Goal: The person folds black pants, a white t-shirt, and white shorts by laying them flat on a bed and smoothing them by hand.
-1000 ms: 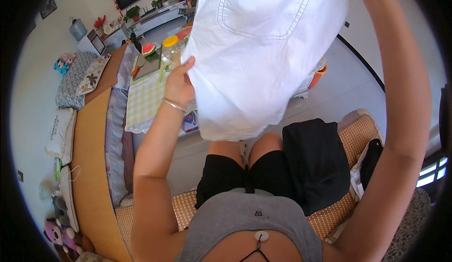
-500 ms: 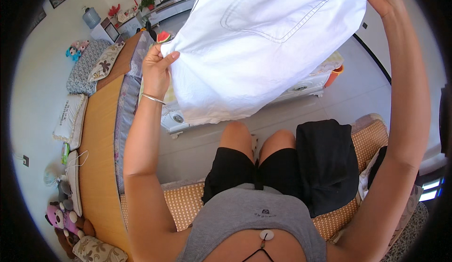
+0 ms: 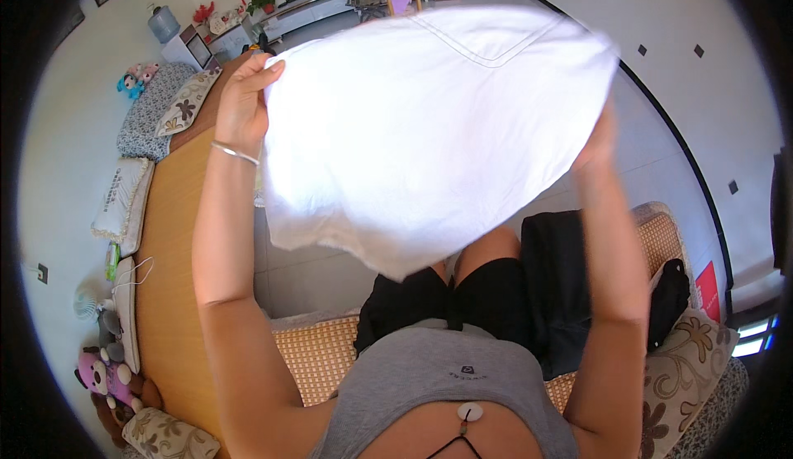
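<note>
A white garment (image 3: 413,137) with double-stitched pocket lines near its top edge is spread in the air above my thighs. Its exact kind does not show. At its upper left corner, my left hand (image 3: 246,100) is closed, thumb in front of the cloth, with a silver bangle on the wrist. My right hand (image 3: 596,144) is at the right edge, blurred and partly behind the cloth, which it holds up. Folded black cloth (image 3: 555,286) lies beside my right thigh, partly behind my right forearm.
I sit on a seat with a woven mat (image 3: 318,356). A long wooden seat (image 3: 178,294) with cushions runs along the left. A patterned cushion (image 3: 686,368) and a black item (image 3: 669,302) lie at the right. Far off stands a low cabinet (image 3: 310,17) with plants.
The garment has come down and nearer to me. My right hand has moved down and inward; my left hand has shifted slightly left and up. More of the far room shows.
</note>
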Demonstrator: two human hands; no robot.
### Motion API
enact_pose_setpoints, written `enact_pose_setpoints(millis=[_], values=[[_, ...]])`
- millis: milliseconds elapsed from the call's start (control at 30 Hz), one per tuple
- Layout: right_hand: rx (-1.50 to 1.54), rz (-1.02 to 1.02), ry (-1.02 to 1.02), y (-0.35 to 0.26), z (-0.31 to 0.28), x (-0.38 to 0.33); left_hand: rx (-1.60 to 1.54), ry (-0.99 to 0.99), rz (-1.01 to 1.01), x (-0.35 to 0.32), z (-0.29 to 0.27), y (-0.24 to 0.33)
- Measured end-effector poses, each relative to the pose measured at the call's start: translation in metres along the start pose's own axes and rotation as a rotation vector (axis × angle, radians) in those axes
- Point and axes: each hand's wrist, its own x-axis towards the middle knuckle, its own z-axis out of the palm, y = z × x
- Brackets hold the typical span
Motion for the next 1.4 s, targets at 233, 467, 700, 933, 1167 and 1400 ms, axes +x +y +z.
enact_pose_setpoints(millis=[233, 467, 700, 933, 1167, 1400], values=[[0.107, 0.509, -0.118, 0.108, -0.058, -0.021, 0.186, 0.061, -0.190, 0.019, -0.021, -0.041], [-0.320, 0.377, -0.153, 0.082, -0.061, 0.015, 0.208, -0.015, -0.088, 0.001, -0.037, -0.034], [-0.691, -0.059, -0.146, 0.047, -0.025, 0.024, 0.674, -0.071, 0.227, -0.029, -0.002, -0.010], [-0.645, -0.518, -0.085, 0.008, 0.006, 0.012, 1.091, -0.222, 0.708, -0.068, 0.025, 0.003], [-1.034, -0.894, 0.277, -0.015, 0.088, -0.038, 0.497, -0.226, 0.242, -0.100, 0.029, 0.022], [-0.859, -0.325, -0.163, -0.003, 0.088, 0.005, 0.324, -0.590, -0.180, -0.118, 0.035, 0.017]])
